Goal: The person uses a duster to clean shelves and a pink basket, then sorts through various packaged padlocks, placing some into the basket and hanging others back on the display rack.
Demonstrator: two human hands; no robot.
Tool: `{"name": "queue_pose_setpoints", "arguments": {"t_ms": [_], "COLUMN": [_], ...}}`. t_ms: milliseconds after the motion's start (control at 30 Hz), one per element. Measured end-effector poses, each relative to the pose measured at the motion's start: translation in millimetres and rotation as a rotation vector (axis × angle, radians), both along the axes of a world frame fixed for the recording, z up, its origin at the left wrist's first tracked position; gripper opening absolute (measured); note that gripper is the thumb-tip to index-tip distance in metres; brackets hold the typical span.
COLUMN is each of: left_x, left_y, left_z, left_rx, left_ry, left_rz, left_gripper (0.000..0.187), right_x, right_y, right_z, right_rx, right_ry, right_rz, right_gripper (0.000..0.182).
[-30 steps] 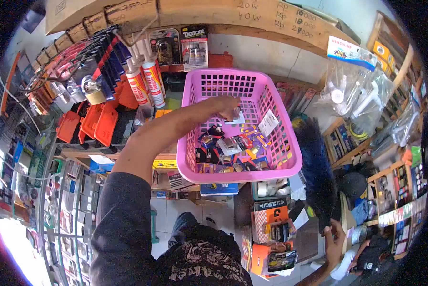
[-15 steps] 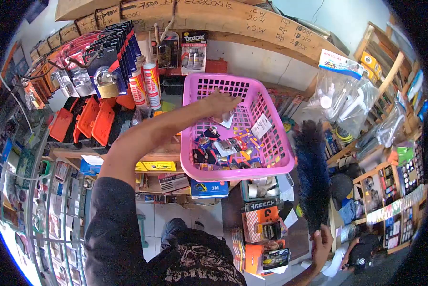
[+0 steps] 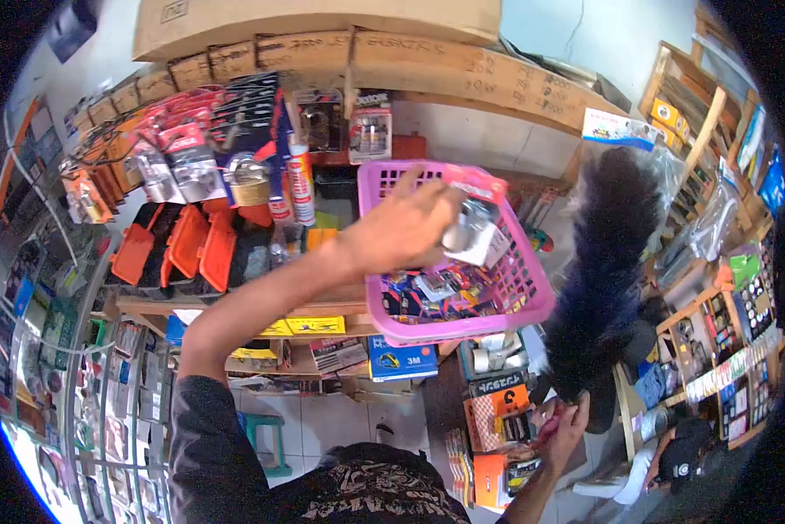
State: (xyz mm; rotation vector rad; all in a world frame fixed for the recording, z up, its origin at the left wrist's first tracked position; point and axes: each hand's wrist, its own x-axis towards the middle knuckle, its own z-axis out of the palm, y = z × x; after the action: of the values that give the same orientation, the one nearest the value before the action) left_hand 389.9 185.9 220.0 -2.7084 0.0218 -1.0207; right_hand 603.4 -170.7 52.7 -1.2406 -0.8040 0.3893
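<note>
My left hand [image 3: 407, 223] grips a carded package [image 3: 475, 218] with a red header and a metal-looking item, above the pink plastic basket [image 3: 545, 301]. Small packaged goods [image 3: 440, 293] lie inside the basket. At the lower right, my right hand [image 3: 564, 425] is closed around the bottom end of a dark, fluffy duster [image 3: 598, 262], which points upward beside the basket.
Padlock packs [image 3: 251, 179] hang at upper left above orange boxes [image 3: 217, 253]. A wooden beam [image 3: 410, 57] crosses behind the basket. Clear bags [image 3: 707, 214] hang at right. A person in a black cap [image 3: 685, 454] is at lower right. A green stool [image 3: 266, 445] stands below.
My left hand has come up out of the basket with the carded package. The duster has risen and swung nearer. The view has shifted, with the basket now slightly lower and further right.
</note>
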Motion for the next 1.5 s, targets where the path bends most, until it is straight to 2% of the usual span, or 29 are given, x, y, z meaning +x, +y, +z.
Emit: {"name": "queue_pose_setpoints", "arguments": {"t_ms": [33, 100, 167, 200, 233, 267, 333, 367, 433, 500, 567, 600, 633, 700, 733, 767, 833, 867, 900, 1000, 1133, 1167, 1200, 1300, 1333, 1367, 1400, 1433, 1500], "left_x": [-7, -19, -33, -42, -51, -59, -80, -91, -114, -142, -172, -184, -190, -203, -216, -222, -234, -242, -247, -257, -260, -262, -263, -268, -268, -269, -274, -275, -287], "left_y": [-15, -40, -64, -81, -94, -110, -128, -134, -140, -150, -162, -169, -177, -192, -199, -201, -209, -211, -216, -222, -227, -228, -228, -231, -233, -235, -236, -234, -225], "left_z": [4, -2, -13, -16, -26, -32, -52, -61, -89, -103, -113, -123, -132, -149, -150, -155, -170, -171, -173, -175, -180, -180, -180, -182, -185, -189, -195, -200, -206], "left_rx": [-0.028, -0.073, 0.046, -0.154, -0.105, -0.186, -0.125, -0.115, -0.17, -0.226, -0.44, -0.721, -0.73, -1.054, -1.213, -1.233, -1.837, -1.767, -1.882, -1.974, -1.887, -1.842, -1.837, -1.938, -2.043, -2.148, -2.325, -2.355, -2.42], "left_ry": [-0.024, -0.068, -0.088, -0.073, -0.078, -0.113, -0.147, -0.158, -0.155, -0.157, -0.154, -0.12, -0.126, -0.593, -0.555, -0.545, -0.774, -0.716, -0.782, -0.861, -0.926, -0.898, -0.902, -0.903, -0.929, -0.954, -0.986, -0.995, -0.998], "left_rz": [-0.039, -0.118, -0.039, -0.139, -0.137, -0.14, -0.093, -0.089, -0.057, -0.024, 0.052, 0.071, 0.079, 0.031, -0.014, -0.014, -0.312, -0.201, -0.235, -0.217, -0.157, -0.104, -0.101, -0.171, -0.166, -0.163, -0.301, -0.253, -0.519], "left_gripper": [0.064, 0.054, 0.041, 0.041, 0.037, 0.032, 0.029, 0.031, 0.031, 0.032, 0.033, 0.047, 0.047, 0.069, 0.077, 0.077, 0.071, 0.065, 0.065, 0.071, 0.075, 0.076, 0.076, 0.083, 0.085, 0.088, 0.084, 0.063, 0.069], "right_x": [-14, -45, -72, -78, -58, -71, -119, -139, -164, -192, -219, -238, -252, -274, -279, -295, -312, -322, -327, -343, -356, -359, -361, -356, -358, -360, -361, -362, -360], "right_y": [16, 40, 64, 74, 74, 81, 82, 90, 79, 84, 85, 87, 89, 92, 93, 94, 95, 94, 91, 96, 89, 84, 80, 62, 57, 52, 48, 44, 39], "right_z": [3, 23, 38, 35, -5, 2, 20, 24, 14, 18, 16, 17, 17, 7, -13, -12, -26, -26, -23, -22, -36, -32, -31, -55, -53, -49, -44, -42, -47], "right_rx": [0.126, 0.094, 0.172, 0.272, 0.323, 0.326, 0.294, 0.171, 0.05, 0.01, -0.068, -0.058, -0.07, -0.125, -0.147, -0.098, -0.125, -0.158, -0.204, -0.202, -0.2, -0.189, -0.175, -0.116, -0.162, -0.16, -0.197, -0.233, -0.213], "right_ry": [0.071, 0.127, 0.248, 0.278, 0.175, 0.171, 0.414, 0.376, 0.22, 0.209, 0.337, 0.406, 0.403, 0.437, 0.415, 0.411, 0.408, 0.434, 0.458, 0.428, 0.38, 0.435, 0.491, 0.472, 0.432, 0.432, 0.428, 0.423, 0.403], "right_rz": [-0.028, -0.028, -0.077, -0.014, 0.133, 0.173, 0.227, 0.08, 0.182, 0.171, 0.215, 0.162, 0.169, 0.24, 0.231, 0.285, 0.284, 0.292, 0.301, 0.296, 0.291, 0.32, 0.35, 0.509, 0.543, 0.546, 0.613, 0.681, 0.696], "right_gripper": [0.048, 0.051, 0.059, 0.068, 0.072, 0.072, 0.072, 0.063, 0.057, 0.053, 0.052, 0.048, 0.048, 0.044, 0.038, 0.033, 0.029, 0.029, 0.028, 0.029, 0.028, 0.018, 0.02, 0.027, 0.035, 0.035, 0.034, 0.033, 0.031]}}
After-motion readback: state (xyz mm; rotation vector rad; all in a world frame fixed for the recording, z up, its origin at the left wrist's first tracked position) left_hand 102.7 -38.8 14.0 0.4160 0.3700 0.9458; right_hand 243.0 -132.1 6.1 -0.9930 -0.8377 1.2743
